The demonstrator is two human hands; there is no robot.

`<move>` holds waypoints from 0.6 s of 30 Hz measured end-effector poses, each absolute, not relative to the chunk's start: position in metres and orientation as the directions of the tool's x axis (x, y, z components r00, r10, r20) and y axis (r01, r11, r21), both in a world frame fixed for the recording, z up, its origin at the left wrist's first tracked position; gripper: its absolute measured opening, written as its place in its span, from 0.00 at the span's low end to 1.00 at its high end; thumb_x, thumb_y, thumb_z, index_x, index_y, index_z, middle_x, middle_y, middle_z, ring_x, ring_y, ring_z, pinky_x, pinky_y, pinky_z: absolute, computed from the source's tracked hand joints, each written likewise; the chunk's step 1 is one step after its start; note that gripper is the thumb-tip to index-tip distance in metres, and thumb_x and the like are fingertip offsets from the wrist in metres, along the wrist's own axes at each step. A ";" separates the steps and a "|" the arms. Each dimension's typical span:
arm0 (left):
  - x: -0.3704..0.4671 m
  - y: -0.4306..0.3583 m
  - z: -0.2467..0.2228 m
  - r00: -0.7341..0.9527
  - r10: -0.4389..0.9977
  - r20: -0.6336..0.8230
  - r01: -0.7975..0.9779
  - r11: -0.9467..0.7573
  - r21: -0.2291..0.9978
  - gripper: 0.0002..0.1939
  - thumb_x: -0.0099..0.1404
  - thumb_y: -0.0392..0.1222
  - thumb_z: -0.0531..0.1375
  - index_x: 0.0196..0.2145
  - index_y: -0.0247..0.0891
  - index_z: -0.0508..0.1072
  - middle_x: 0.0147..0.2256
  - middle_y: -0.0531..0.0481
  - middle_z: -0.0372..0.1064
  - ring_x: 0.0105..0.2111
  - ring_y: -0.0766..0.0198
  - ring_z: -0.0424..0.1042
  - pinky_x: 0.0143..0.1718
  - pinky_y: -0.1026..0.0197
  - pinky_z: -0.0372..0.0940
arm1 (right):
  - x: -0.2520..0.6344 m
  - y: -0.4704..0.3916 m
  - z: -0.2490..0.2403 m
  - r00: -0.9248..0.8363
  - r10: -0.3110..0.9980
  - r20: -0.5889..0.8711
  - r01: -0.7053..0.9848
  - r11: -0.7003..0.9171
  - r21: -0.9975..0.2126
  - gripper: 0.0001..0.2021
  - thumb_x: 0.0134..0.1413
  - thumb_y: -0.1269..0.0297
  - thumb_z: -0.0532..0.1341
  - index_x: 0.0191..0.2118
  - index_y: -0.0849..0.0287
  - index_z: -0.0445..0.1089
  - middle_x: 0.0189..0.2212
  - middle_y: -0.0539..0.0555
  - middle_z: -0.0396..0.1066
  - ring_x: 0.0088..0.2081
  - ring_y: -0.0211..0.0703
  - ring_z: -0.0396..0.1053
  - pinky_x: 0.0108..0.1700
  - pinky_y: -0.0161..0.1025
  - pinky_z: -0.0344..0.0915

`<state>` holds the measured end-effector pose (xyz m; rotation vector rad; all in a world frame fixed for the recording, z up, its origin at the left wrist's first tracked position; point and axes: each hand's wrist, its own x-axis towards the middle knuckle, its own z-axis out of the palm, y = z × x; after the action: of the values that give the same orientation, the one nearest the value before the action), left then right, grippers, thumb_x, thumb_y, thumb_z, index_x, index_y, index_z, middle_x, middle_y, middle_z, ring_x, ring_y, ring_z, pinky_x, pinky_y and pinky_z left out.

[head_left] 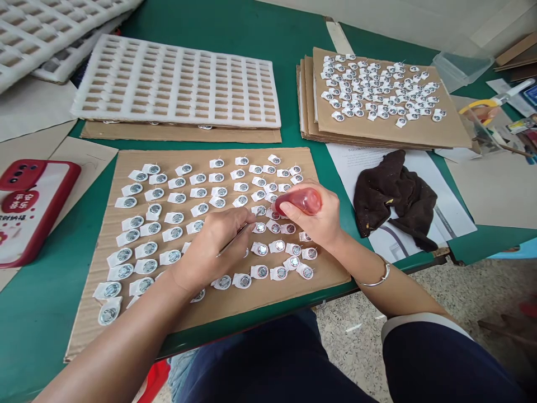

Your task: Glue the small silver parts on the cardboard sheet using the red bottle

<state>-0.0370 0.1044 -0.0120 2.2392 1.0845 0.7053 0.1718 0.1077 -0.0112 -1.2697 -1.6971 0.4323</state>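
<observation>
My left hand (213, 238) is closed around thin metal tweezers (233, 239), whose tip reaches a small round part near the sheet's right half. Beside it, my right hand (327, 221) grips a soft squeeze bottle (305, 200) of red liquid, tilted with its narrow end down to the left. Under both hands lies a cardboard sheet (327, 274) bearing rows of small silvery discs with white tabs, such as this disc part (109, 310). The bottle's nozzle tip is hidden behind my right fingers, and some parts are covered by my left hand and forearm.
Behind the sheet lies a white foam grid tray (176, 84) on cardboard. A cardboard stack (390, 131) at the back right carries many similar parts. A dark brown cloth (390, 196) rests on printed paper at right. A red-cased phone (37, 207) lies left; yellow-handled scissors (482, 109) sit far right.
</observation>
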 end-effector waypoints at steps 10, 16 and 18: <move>-0.037 0.104 -0.013 0.546 0.814 0.196 0.538 -0.521 0.663 0.06 0.60 0.32 0.54 0.35 0.40 0.68 0.34 0.52 0.71 0.29 0.68 0.69 0.28 0.64 0.61 | 0.170 0.107 -0.010 -0.046 0.884 0.465 0.549 0.411 -0.728 0.11 0.43 0.60 0.65 0.33 0.58 0.67 0.30 0.50 0.70 0.33 0.36 0.68 0.37 0.38 0.66; -0.037 0.105 -0.014 0.537 0.822 0.188 0.542 -0.507 0.670 0.07 0.60 0.32 0.54 0.34 0.40 0.68 0.34 0.52 0.71 0.31 0.66 0.70 0.29 0.64 0.62 | 0.171 0.107 -0.009 -0.065 0.882 0.467 0.554 0.421 -0.718 0.11 0.43 0.60 0.65 0.33 0.57 0.67 0.30 0.50 0.70 0.33 0.37 0.68 0.37 0.38 0.67; -0.037 0.104 -0.013 0.535 0.824 0.186 0.543 -0.505 0.671 0.07 0.60 0.32 0.54 0.34 0.40 0.68 0.34 0.52 0.71 0.31 0.66 0.70 0.29 0.64 0.62 | 0.171 0.106 -0.008 -0.071 0.880 0.470 0.555 0.426 -0.714 0.11 0.43 0.60 0.65 0.33 0.57 0.67 0.30 0.50 0.70 0.34 0.37 0.68 0.37 0.38 0.67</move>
<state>-0.0372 0.1043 -0.0133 2.2267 1.1042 0.6730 0.1708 0.1061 -0.0084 -1.2453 -1.7495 0.4367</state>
